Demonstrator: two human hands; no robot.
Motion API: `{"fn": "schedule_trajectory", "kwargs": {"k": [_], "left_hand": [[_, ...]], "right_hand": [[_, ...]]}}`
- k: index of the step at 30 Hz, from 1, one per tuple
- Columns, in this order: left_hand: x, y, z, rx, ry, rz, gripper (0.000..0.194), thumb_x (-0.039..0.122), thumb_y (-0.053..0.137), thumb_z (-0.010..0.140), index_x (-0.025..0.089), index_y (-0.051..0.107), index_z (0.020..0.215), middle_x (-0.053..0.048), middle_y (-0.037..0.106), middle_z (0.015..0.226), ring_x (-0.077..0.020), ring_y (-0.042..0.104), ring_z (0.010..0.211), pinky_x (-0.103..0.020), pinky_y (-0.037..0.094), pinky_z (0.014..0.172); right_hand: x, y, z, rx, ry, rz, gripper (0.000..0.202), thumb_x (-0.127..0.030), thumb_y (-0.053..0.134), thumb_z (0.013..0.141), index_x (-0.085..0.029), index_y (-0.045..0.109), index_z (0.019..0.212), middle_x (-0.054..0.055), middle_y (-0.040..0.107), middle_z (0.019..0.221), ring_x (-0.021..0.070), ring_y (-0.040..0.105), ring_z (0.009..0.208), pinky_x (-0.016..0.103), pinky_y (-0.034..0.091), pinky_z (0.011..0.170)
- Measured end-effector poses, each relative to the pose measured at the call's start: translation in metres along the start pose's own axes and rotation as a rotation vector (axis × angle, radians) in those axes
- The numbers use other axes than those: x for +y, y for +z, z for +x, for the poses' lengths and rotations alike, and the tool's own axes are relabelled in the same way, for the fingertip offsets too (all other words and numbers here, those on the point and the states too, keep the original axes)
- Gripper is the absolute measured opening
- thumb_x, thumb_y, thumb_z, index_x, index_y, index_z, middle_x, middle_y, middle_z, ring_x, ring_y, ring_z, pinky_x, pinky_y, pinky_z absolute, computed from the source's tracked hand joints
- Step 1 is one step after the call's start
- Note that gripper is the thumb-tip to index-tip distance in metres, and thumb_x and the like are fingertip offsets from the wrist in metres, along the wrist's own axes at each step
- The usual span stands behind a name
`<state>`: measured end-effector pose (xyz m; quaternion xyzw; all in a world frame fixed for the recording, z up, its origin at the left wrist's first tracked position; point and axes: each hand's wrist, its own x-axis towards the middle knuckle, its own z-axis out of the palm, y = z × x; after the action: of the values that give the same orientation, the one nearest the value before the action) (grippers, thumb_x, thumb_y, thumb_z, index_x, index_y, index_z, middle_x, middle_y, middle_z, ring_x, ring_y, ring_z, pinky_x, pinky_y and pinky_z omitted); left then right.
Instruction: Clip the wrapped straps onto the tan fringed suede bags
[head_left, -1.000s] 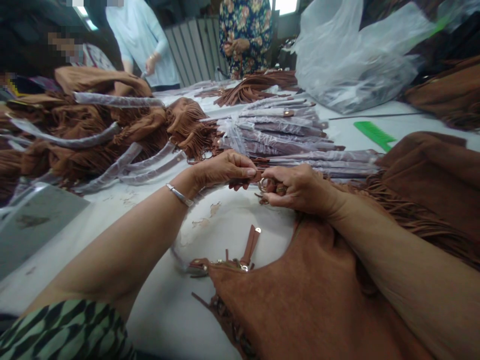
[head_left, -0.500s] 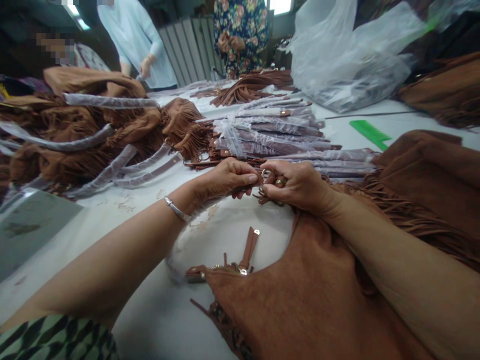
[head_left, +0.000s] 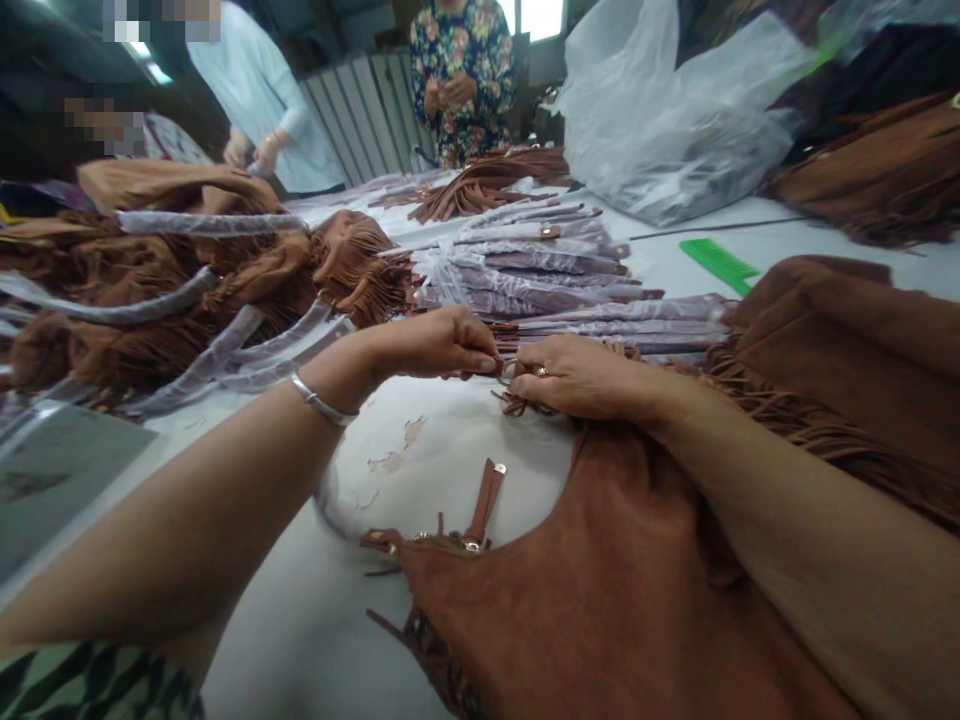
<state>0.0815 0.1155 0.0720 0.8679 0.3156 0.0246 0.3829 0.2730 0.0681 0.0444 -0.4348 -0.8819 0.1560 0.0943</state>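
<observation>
"Bag (head_left: 600, 590) in the head view: where is it?"

"Lying on the white table (head_left: 450, 440), low and right of centre, its top edge curving up toward the hands."

"And the left hand (head_left: 459, 345)?"

"Thumb and fingertips closed in a pinch, apparently on one end of the strap (head_left: 325, 505); the fingers hide most of that end. It's probably wrapped to keep it unmarked."

"What about the right hand (head_left: 574, 375)?"

"Closed too, fingers curled, thumb and forefinger gripping a metal ring (head_left: 507, 372) just beside the left fingertips. I'd guess both hands meet there so ring and strap end stay steady together."

"Why the pile beyond?"

"Wrapped straps (head_left: 525, 270) lie bunched and mostly lined up just past the hands, likely for easy reach. A green comb (head_left: 716, 262) lies farther right, well apart from the fingers and near a second brown bag (head_left: 817, 320)."
</observation>
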Motion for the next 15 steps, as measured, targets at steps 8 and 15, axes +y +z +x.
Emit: {"fn": "schedule_trajectory", "kwargs": {"k": [8,15], "left_hand": [[0.02,-0.016,0.011,-0.023,0.009,0.1,0.014,0.019,0.059,0.073,0.008,0.066,0.068,0.001,0.053,0.051,-0.0049,0.044,0.044,-0.015,0.033,0.043],[-0.001,0.008,-0.006,0.064,-0.039,-0.161,0.025,0.032,0.057,0.079,0.008,0.063,0.082,0.0,0.055,0.056,-0.0053,0.044,0.041,-0.016,0.036,0.039]], "right_hand": [[0.003,0.012,0.001,0.273,0.073,0.057,0.024,-0.031,0.045,0.084,-0.014,0.061,0.08,0.004,0.061,0.073,0.0118,0.05,0.063,0.021,0.029,0.055],[0.009,0.017,0.001,0.348,-0.02,0.334,0.023,-0.03,0.049,0.078,-0.013,0.06,0.066,-0.001,0.053,0.059,0.0093,0.044,0.055,0.021,0.028,0.053]]}}
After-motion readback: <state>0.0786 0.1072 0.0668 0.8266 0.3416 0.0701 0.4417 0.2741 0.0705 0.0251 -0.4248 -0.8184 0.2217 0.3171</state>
